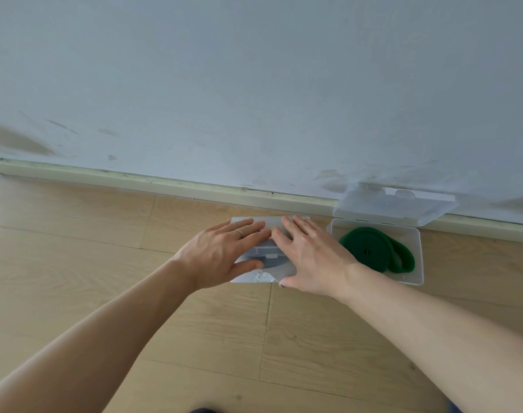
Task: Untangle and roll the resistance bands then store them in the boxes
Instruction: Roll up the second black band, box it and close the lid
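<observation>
Resistance bands show in only one place with certainty: a dark green rolled rubber band [376, 253] lies coiled inside the open clear plastic box [415, 275] on the right, its lid [403, 208] tipped back against the skirting board [165, 186]. One loop of the coil bulges toward the box's right wall.

Just left of that box sits a second clear plastic box with its lid down [266, 251], and both hands lie flat on it. The left hand [221, 254] has its fingers [251, 231] straight and spread slightly over the lid's far half, a thin ring [239, 233] on one of them, and the thumb stretched along the lid near its front. The right hand [311, 257] likewise lies with straight fingers [287, 228] on the lid's right part, its thumb reaching down to the box's near edge by the front clasp. Neither hand curls round anything; the fingertips of the two hands nearly meet at the lid's far middle.

Through the cloudy lid a dark curved shape shows between the hands, but whether it is a band cannot be told. Most of the closed box is covered by the hands, and its right end is hidden.

Both boxes rest on the pale wooden plank floor [105, 263] close to its far edge, where the scuffed white wall [254, 84] rises. Both forearms are cut off by the lower frame corners.
</observation>
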